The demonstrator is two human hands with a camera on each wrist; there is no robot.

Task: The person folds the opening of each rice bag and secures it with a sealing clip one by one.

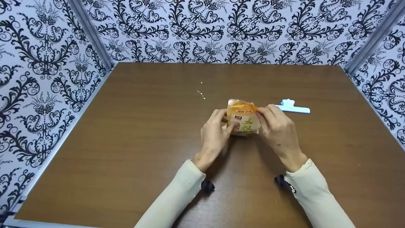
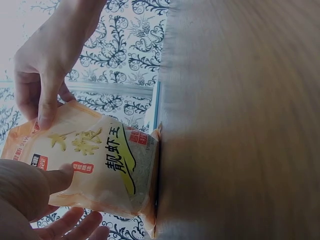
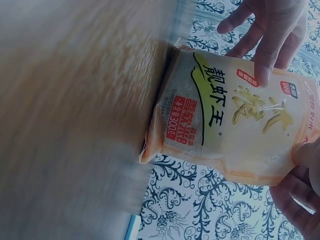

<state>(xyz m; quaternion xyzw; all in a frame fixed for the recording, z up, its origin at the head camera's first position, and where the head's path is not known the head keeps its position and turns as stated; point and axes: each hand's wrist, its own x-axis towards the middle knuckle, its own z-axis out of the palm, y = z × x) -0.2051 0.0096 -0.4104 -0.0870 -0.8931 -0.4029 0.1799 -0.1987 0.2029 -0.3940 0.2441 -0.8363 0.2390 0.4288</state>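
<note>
A small bag of rice (image 1: pixel 245 118), orange and cream with a see-through lower part, stands upright on the table. My left hand (image 1: pixel 215 131) holds its left side, thumb across the printed front and fingers behind. At the top right corner, my right hand (image 1: pixel 278 131) pinches the bag's edge between thumb and fingers. The left wrist view shows the bag's bottom (image 2: pixel 150 175) resting on the wood. In the right wrist view the printed front (image 3: pixel 225 115) faces the camera, the left thumb lying on it. Whether the top is open is hard to tell.
A light blue bag clip (image 1: pixel 292 107) lies just beyond the right hand, its left end partly hidden. A few white grains (image 1: pixel 201 94) are scattered on the brown table (image 1: pixel 152 126) behind the bag. Patterned walls (image 1: pixel 199 31) enclose the back and sides.
</note>
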